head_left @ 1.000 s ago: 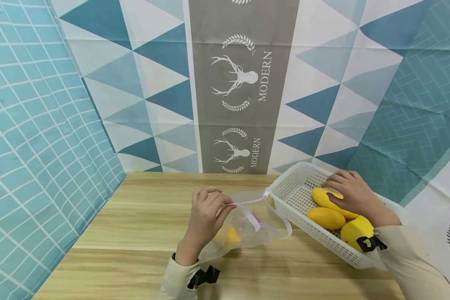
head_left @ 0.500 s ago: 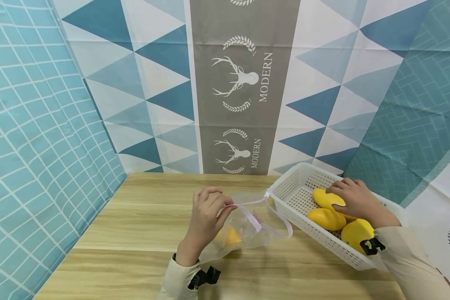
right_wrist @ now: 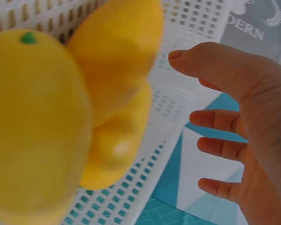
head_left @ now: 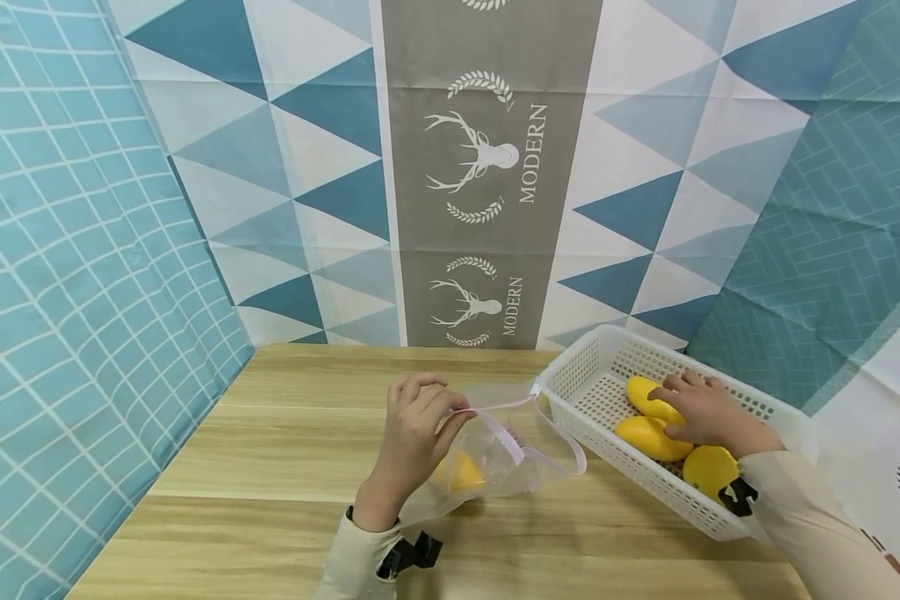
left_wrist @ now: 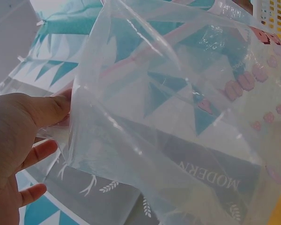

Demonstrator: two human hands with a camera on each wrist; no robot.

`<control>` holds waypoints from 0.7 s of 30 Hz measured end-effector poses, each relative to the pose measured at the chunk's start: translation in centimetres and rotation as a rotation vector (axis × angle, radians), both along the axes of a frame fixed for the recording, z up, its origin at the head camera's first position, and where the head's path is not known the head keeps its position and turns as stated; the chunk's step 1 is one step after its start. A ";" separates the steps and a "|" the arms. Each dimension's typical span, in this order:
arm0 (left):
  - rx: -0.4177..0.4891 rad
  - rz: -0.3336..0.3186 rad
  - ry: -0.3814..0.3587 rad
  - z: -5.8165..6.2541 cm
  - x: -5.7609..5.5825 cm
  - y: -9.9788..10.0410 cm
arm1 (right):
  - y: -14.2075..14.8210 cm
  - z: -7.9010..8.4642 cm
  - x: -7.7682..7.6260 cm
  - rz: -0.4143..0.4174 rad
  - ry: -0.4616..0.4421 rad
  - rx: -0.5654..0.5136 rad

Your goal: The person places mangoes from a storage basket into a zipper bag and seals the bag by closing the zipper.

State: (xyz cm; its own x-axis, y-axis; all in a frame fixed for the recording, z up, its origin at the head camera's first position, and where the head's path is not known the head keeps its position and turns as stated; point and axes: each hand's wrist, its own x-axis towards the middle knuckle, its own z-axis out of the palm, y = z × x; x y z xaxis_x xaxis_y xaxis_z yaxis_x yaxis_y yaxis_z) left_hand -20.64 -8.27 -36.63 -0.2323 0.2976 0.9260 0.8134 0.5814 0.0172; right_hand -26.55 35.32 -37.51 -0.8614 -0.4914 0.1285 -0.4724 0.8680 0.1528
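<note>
My left hand pinches the pink-edged rim of a clear zip bag between thumb and forefinger; the bag's mouth gapes to the right. Pink printing shows on the film in the left wrist view. An orange-yellow thing lies inside the bag, its shape blurred by the plastic. My right hand hovers over the white basket, fingers spread and loosely bent. Beneath it lie two smooth yellow mangoes and a larger round yellow fruit with a green stem spot. In the right wrist view the fingertips are apart from the fruit.
The white perforated basket stands angled at the table's right, its near-left wall beside the bag. The wooden table meets a patterned cloth backdrop. Blue tile-print cloth hangs along the left.
My right hand has drawn slightly right and toward me over the basket, uncovering part of the far mango. The left hand and the bag stay almost still.
</note>
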 end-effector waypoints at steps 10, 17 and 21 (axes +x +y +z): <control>-0.004 0.001 -0.006 0.0 0.0 0.0 | 0.1 -1.4 -0.3 -0.021 -0.021 0.058; -0.001 -0.002 -0.006 0.0 0.0 0.0 | 0.2 -2.1 -0.6 -0.028 -0.037 0.088; -0.001 0.003 -0.007 -0.1 0.0 0.0 | 0.4 -2.4 -0.8 -0.045 -0.075 0.081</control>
